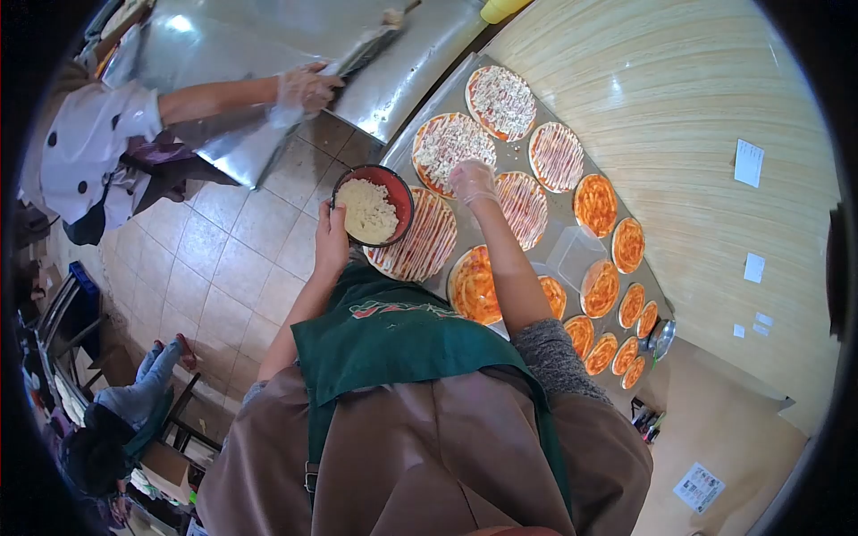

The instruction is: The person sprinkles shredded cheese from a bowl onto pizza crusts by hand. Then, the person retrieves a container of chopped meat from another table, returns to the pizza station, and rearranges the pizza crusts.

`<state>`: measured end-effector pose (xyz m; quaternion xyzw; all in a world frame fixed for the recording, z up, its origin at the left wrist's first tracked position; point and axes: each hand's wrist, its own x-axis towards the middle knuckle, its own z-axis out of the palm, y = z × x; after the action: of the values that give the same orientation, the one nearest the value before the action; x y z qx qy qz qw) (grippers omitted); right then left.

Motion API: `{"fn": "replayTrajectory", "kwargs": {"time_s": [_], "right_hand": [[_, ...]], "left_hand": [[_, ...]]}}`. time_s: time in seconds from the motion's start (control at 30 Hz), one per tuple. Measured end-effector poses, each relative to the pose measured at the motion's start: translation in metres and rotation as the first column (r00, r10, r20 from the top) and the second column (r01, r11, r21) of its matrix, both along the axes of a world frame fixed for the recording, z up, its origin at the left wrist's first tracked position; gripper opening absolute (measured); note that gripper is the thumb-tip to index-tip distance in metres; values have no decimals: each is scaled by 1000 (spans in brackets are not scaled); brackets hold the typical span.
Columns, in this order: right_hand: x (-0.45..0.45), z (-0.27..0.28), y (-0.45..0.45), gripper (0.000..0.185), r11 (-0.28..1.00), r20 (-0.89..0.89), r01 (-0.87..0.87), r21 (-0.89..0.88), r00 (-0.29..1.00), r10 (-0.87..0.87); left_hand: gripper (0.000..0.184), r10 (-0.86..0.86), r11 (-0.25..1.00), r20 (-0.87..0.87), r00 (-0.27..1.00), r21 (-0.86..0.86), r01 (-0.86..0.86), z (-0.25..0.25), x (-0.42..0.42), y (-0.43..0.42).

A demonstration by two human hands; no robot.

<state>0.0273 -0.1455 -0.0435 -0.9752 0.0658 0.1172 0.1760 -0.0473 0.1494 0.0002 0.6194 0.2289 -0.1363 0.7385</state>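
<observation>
My left hand [332,234] grips the rim of a bowl [404,201], dark outside and red inside, which holds crumbly white grated cheese [368,213]. My right hand [473,181], in a clear plastic glove, is at the lower right edge of a pizza [447,147] covered with white cheese. Its fingers are drawn together and point down; what they hold, if anything, is hidden. Below the bowl lies a pizza [418,241] with reddish and pale stripes, partly covered by the bowl. Another striped pizza [521,213] sits beside my right wrist.
The metal table [559,210] carries several sauce-covered pizza bases [595,205], a clear plastic container [576,253] and a metal bowl [661,339]. A wood-patterned wall [661,116] borders it. At upper left, a co-worker's gloved hand [308,89] holds a blurred tool over a steel counter [219,40].
</observation>
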Motion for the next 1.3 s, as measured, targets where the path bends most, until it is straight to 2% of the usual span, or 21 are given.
{"fn": "replayTrajectory", "kwargs": {"time_s": [0.1, 0.2, 0.3, 0.4, 0.5, 0.6, 0.7, 0.8, 0.9, 1.0, 1.1, 1.2, 1.3], "right_hand": [[-8, -1, -4, 21, 999, 173, -31, -8, 984, 32], [8, 4, -27, 19, 980, -39, 108, -170, 993, -116], [20, 7, -34, 15, 954, -84, 225, -197, 966, -245], [16, 1, -31, 15, 987, 145, -4, -159, 989, 28], [32, -10, -13, 14, 978, 189, 195, 70, 960, -205], [55, -8, 1, 12, 994, 94, 72, -87, 994, -63], [58, -18, 1, 12, 999, 257, 35, -8, 966, -32], [42, -1, -7, 13, 988, 155, 110, -113, 984, -92], [20, 21, -15, 21, 990, 27, 80, -120, 997, -77], [5, 0, -29, 21, 999, 224, -37, 3, 974, 35], [4, -16, -35, 22, 981, 202, 146, 129, 964, -170], [15, -12, -39, 18, 982, 173, 182, -51, 970, -171], [22, 0, -30, 15, 960, 43, 197, 201, 977, -209]], "left_hand": [[44, 2, 999, -29, 1000, 46, -1, 11, -1, -1], [44, -22, 999, 42, 999, 47, 21, -4, -2, 4], [42, -23, 999, 18, 1000, 40, 22, -3, -4, 3], [42, -9, 1000, 23, 1000, 13, 9, -3, -5, 0], [41, -21, 999, 19, 1000, 39, 20, 0, -5, -2], [41, -41, 998, 42, 998, 40, 40, -4, -5, -2], [41, -12, 1000, 36, 999, -2, 12, 0, -5, -3], [42, 22, 1000, -32, 999, -12, -23, 8, -6, -2], [42, 34, 999, -9, 999, 35, -34, -3, -7, 3], [42, 42, 998, 16, 999, 46, -43, -12, -8, 6], [42, 22, 1000, -3, 1000, 21, -22, -6, -6, 5], [41, 9, 1000, 29, 1000, 11, -9, -7, -3, 3], [41, 15, 1000, 59, 998, 10, -15, -11, -1, -5]]}}
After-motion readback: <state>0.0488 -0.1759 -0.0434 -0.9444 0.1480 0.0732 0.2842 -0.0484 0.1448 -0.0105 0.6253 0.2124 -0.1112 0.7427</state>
